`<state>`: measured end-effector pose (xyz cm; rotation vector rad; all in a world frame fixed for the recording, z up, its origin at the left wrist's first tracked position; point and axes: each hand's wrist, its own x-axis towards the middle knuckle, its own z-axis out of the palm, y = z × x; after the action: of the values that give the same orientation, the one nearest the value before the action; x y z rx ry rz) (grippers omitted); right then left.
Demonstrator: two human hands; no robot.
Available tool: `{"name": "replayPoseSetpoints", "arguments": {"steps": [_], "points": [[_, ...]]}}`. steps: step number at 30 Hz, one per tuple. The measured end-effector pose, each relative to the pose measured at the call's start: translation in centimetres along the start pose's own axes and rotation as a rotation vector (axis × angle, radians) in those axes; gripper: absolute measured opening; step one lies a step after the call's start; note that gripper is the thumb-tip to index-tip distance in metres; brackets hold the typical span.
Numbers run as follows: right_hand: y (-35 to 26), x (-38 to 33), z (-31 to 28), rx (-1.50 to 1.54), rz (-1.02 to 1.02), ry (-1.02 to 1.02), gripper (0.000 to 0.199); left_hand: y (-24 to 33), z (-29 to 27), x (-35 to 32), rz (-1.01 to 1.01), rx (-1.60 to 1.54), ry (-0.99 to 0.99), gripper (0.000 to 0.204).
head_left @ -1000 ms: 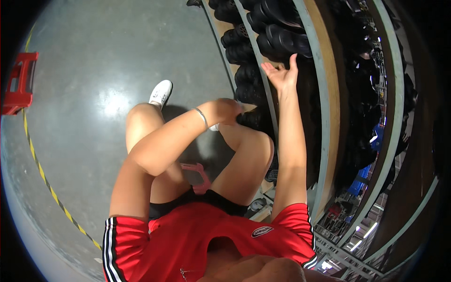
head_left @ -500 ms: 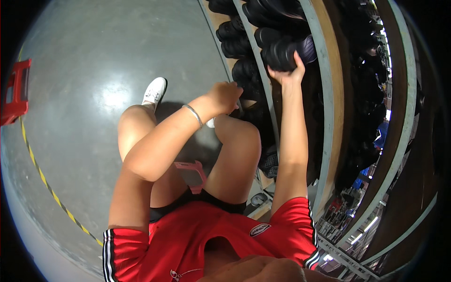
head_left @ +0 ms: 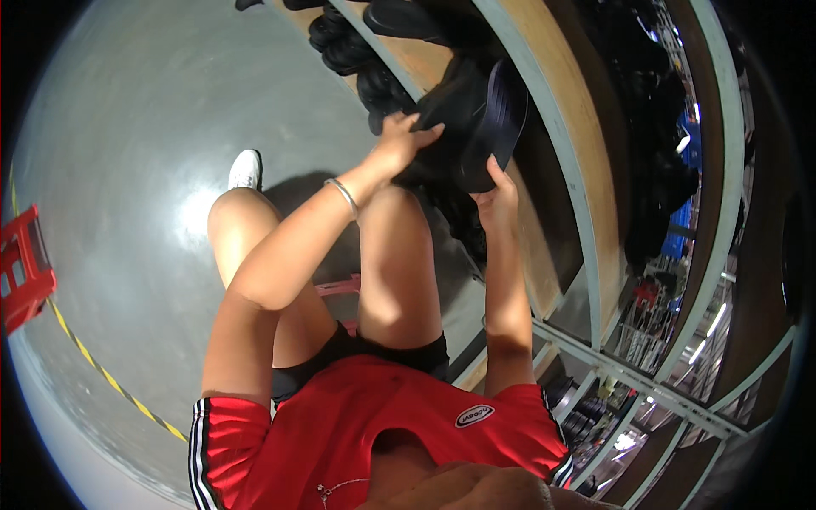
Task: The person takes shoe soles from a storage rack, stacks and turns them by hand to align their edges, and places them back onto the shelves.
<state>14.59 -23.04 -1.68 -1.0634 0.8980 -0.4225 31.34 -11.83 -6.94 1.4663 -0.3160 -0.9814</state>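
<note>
Gripped at its near end by my right hand [head_left: 495, 194] is a long black shoe sole [head_left: 501, 110], tilted up, with a purplish sheen and fine ridges. My right thumb lies along its face; the other fingers are partly hidden behind. Close on its left is a dark mass of black shoe soles [head_left: 449, 109]; single pieces are hard to tell apart. At that mass's left edge my left hand [head_left: 399, 146], with a silver bangle on the wrist, has its thumb and fingers against the black material. How far its fingers wrap around is partly hidden.
A grey-metal-edged shelf rack [head_left: 557, 153] with wooden boards curves along my right. More black soles or shoes [head_left: 344, 42] fill its lower levels. A red plastic stool [head_left: 25, 268] stands far left beside yellow-black floor tape [head_left: 93, 361]. A pink stool [head_left: 340, 287] shows between my legs.
My right hand has come nearer and left with the black sole, now turned upright. My left hand has moved up to the black soles. The view has shifted toward the rack.
</note>
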Motion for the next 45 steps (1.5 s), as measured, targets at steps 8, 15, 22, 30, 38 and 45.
{"name": "replayPoseSetpoints", "arguments": {"steps": [8,15,22,30,38,45], "points": [[1.6,-2.5,-15.2,-0.383,0.043,0.455,0.049,4.9,-6.5,-0.9,0.14,-0.361,-0.13,0.034],[-0.9,-4.2,-8.5,-0.39,-0.33,0.158,0.049,5.3,-12.4,-3.0,0.113,-0.003,-0.389,0.03],[-1.9,-6.4,-1.7,-0.746,-0.032,-0.178,0.062,4.5,-13.7,-4.5,0.033,0.045,-0.612,0.027],[2.6,-8.3,5.5,-0.42,-0.095,0.008,0.046,2.6,-5.8,-6.8,-0.018,-0.463,-0.172,0.065],[2.8,3.9,0.4,-0.274,0.171,0.196,0.032,2.6,-6.5,-2.2,-0.03,-0.473,-0.221,0.061],[-1.9,1.7,-9.3,-0.175,-0.148,0.365,0.026,3.7,-7.0,-1.3,-0.103,-0.55,-0.229,0.052]]}}
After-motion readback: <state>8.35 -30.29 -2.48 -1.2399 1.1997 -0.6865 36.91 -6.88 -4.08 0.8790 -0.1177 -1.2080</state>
